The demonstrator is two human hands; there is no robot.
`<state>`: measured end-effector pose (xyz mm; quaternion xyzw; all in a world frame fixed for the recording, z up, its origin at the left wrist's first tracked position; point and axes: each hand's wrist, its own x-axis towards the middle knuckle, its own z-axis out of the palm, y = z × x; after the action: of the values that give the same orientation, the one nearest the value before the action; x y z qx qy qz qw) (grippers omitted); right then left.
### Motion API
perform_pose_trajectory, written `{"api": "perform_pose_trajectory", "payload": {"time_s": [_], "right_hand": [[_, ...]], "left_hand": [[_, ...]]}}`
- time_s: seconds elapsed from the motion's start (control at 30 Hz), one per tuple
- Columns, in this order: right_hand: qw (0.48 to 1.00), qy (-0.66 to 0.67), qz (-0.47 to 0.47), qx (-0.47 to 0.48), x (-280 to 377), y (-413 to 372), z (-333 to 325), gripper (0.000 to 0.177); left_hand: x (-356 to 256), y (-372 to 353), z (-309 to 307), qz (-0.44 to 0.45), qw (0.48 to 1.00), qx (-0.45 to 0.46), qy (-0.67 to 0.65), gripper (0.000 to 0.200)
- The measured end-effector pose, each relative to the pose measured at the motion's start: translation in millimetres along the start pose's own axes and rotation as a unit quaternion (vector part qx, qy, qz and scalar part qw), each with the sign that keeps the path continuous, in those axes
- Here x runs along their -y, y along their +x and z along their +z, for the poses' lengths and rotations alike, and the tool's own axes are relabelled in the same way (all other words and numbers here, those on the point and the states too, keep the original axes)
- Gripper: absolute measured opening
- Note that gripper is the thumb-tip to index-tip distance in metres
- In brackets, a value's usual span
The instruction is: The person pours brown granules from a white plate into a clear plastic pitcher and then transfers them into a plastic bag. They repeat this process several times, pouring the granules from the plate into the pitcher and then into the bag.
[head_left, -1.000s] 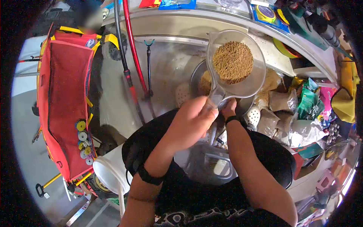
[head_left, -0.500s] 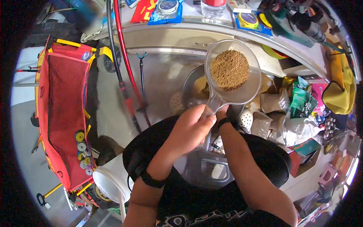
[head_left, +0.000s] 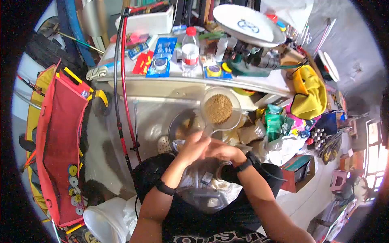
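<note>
A clear plastic measuring jug (head_left: 237, 106) with a long handle holds brown granular feed (head_left: 219, 108). My left hand (head_left: 194, 148) is closed around its handle, with the jug tipped so that I look into it. Right beside it, my right hand (head_left: 223, 150) has its fingers curled against the left one; what they grip is hidden. Beneath the jug, partly covered, sits a round basin (head_left: 173, 128) with pale brown material in it. Below my hands, between my legs, a transparent container with a grey handle (head_left: 208, 199) can be seen.
A white counter with a water bottle (head_left: 190, 50) and blue packets (head_left: 163, 58) runs across the front. Bags of brown material (head_left: 252, 133) lie right of the basin. On the left stand a red bag (head_left: 60, 141), a white bucket (head_left: 106, 220) and upright poles (head_left: 123, 81).
My view has tilted up and turned right, showing more of the counter. The jug stays in my left hand. My right hand has come up beside the left one.
</note>
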<state>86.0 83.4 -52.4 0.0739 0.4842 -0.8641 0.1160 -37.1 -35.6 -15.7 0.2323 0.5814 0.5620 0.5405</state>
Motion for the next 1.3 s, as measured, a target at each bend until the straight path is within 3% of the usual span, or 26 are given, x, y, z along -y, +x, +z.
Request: {"api": "perform_pose_trajectory", "payload": {"time_s": [0.07, 0.1, 0.2, 0.3, 0.43, 0.47, 0.5, 0.57, 0.63, 0.7, 0.77, 0.87, 0.93, 0.97, 1.03, 1.1, 1.23, 1.3], "right_hand": [[0.984, 0.166, -0.056, -0.031, 26.7, -20.9, 33.7, 0.034], [0.968, 0.212, -0.078, -0.105, 22.8, -24.3, 43.9, 0.033], [0.919, 0.147, -0.116, -0.347, 15.3, -22.9, 67.8, 0.029], [0.887, 0.18, -0.138, -0.403, 19.4, -31.2, 70.2, 0.028], [0.887, 0.139, -0.182, -0.402, 32.0, -50.9, 72.7, 0.028], [0.878, 0.13, -0.186, -0.421, 30.7, -55.7, 67.4, 0.031], [0.869, 0.148, -0.209, -0.423, 32.4, -59.5, 62.4, 0.03], [0.857, 0.131, -0.281, -0.411, 42.6, -69.6, 61.6, 0.028], [0.864, 0.106, -0.265, -0.414, 59.6, -84.2, 67.4, 0.027], [0.87, 0.138, -0.26, -0.395, 69.9, -100.6, 56.3, 0.028], [0.854, 0.15, -0.26, -0.424, 94.1, -117.1, 65.2, 0.024], [0.854, 0.094, -0.252, -0.445, 123.4, -151.0, 53.0, 0.025], [0.846, 0.111, -0.283, -0.438, 152.3, -166.0, 51.8, 0.025], [0.849, 0.117, -0.302, -0.417, 166.7, -174.8, 47.3, 0.024], [0.851, 0.167, -0.337, -0.366, 198.9, -186.5, 42.4, 0.023], [0.841, 0.174, -0.345, -0.378, 235.2, -189.9, 47.2, 0.022], [0.871, 0.018, -0.326, -0.367, 295.0, -198.5, 8.0, 0.024], [0.887, -0.008, -0.28, -0.367, 319.6, -187.9, 19.6, 0.02]], "left_hand": [[-1.2, -1.0, 10.8, 0.03, 0.999, -0.003, 0.009, 0.014], [-2.1, -1.7, 18.1, 0.041, 0.999, -0.007, 0.015, 0.013], [-2.8, -6.3, 36.6, 0.065, 0.997, 0.033, 0.026, 0.009], [13.5, 5.3, 49.2, 0.077, 0.995, 0.067, 0.016, 0.012], [-0.5, -4.0, 64.4, 0.102, 0.983, 0.151, -0.001, 0.023], [-0.1, -5.6, 67.7, 0.121, 0.972, 0.196, -0.047, 0.036], [3.8, -2.4, 68.0, 0.17, 0.962, 0.21, 0.034, 0.049], [23.0, 1.2, 75.9, 0.184, 0.964, 0.186, 0.057, 0.059], [-4.8, -14.7, 71.6, 0.154, 0.965, 0.205, 0.044, 0.061], [-14.8, -15.9, 66.5, 0.083, 0.937, 0.338, -0.039, 0.059], [-10.3, -13.1, 62.9, 0.095, 0.938, 0.33, -0.042, 0.051], [1.6, -7.2, 56.4, 0.149, 0.942, 0.293, 0.064, 0.041], [-5.1, -15.8, 55.1, 0.156, 0.917, 0.173, 0.325, 0.033], [-3.1, -16.9, 55.3, 0.157, 0.917, 0.173, 0.324, 0.033], [1.5, -16.9, 56.0, 0.194, 0.867, 0.141, 0.438, 0.032], [2.7, -17.7, 54.7, 0.182, 0.857, 0.14, 0.462, 0.031], [4.3, -14.6, 50.6, 0.144, 0.824, 0.138, 0.53, 0.028], [11.2, -10.1, 50.8, 0.123, 0.817, 0.138, 0.547, 0.026]]}}
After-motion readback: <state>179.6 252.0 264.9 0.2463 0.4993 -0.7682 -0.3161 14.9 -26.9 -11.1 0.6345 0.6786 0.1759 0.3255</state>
